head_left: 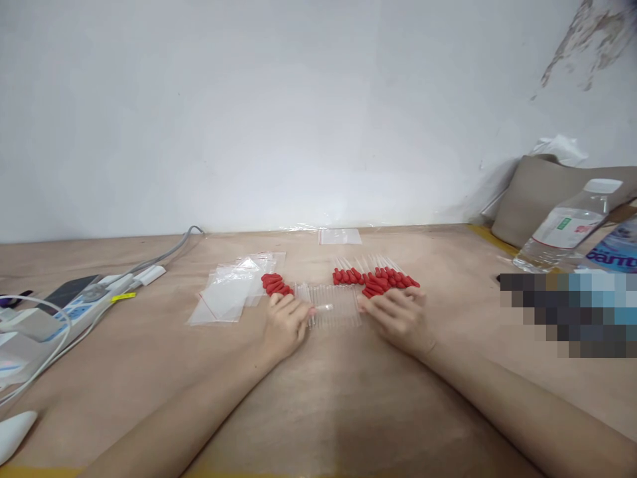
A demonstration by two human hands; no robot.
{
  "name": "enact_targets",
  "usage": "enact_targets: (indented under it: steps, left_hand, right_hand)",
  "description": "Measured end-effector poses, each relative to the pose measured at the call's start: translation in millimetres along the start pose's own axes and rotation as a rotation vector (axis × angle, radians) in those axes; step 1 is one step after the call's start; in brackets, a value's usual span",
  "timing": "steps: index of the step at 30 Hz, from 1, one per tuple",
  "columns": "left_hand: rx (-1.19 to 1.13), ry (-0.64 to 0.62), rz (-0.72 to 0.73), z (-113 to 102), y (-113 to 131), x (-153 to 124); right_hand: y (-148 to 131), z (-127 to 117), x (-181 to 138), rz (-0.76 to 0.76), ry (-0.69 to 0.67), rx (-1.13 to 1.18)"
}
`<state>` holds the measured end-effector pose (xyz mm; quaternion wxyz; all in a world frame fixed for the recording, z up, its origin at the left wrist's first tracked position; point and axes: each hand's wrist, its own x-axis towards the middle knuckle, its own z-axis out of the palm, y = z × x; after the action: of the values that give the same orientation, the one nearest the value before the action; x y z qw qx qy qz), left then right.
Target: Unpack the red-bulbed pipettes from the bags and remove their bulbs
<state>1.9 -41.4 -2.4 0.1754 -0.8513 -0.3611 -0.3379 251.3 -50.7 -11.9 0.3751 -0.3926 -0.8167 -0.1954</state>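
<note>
Step in hand: judging by the layout, small parts are being worked one at a time over the row of clear tubes (343, 309), with the left hand (286, 323) bringing up a clear piece (326, 307).
Next move calls for: probably a light pinch and a steady line between the two hands, since the tubes look thin and easy to roll or scatter.
Left hand: fingers curled, thumb and finger seemingly clamped on the clear piece, which points towards the other hand; blur hides its exact shape.
Right hand (401, 322): fingers bent, fingertips at the right edge of the tube row; whether they are together on something or apart, I cannot tell.
Clear tubes: side by side on the bench (308, 415), between the hands.
Red caps, left pile (275, 283): heaped just beyond the left hand.
Red caps, right group (391, 277): beyond the right hand, many with thin pale stems (381, 262) pointing towards the wall.
Plastic bags (223, 295): overlapping, flat, left of the left pile.
</note>
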Motion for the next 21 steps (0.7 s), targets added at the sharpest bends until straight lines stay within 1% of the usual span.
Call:
enact_targets:
  steps: [2, 4, 5, 7, 10, 14, 17, 19, 21]
  left_hand:
    - [-0.040, -0.002, -0.108, 1, -9, 0]
    - [-0.071, -0.024, -0.164, 2, -15, 1]
    - [-0.071, -0.032, -0.175, 3, -18, 3]
    - [-0.056, -0.026, -0.171, 5, -21, 5]
    - [-0.060, 0.007, -0.148, 6, -22, 9]
    - [-0.084, 0.012, -0.105, 3, -19, 15]
    - [-0.069, 0.008, -0.047, 2, -14, 18]
    - [-0.062, -0.014, -0.006, 4, -12, 17]
    - [-0.090, -0.044, 0.011, 8, -12, 14]
  right_hand:
    - [18, -2, 3, 0.198, 0.069, 0.042]
    - [37, -4, 8, 0.375, 0.120, 0.148]
    - [45, -4, 11, 0.439, 0.141, 0.182]
    - [57, -3, 15, 0.507, 0.160, 0.208]
    - [61, -3, 17, 0.508, 0.131, 0.240]
    - [47, -3, 14, 0.473, 0.057, 0.286]
    - [37, -1, 11, 0.328, -0.022, 0.272]
    - [33, 0, 10, 0.229, -0.079, 0.205]
    - [31, 3, 9, 0.190, -0.108, 0.124]
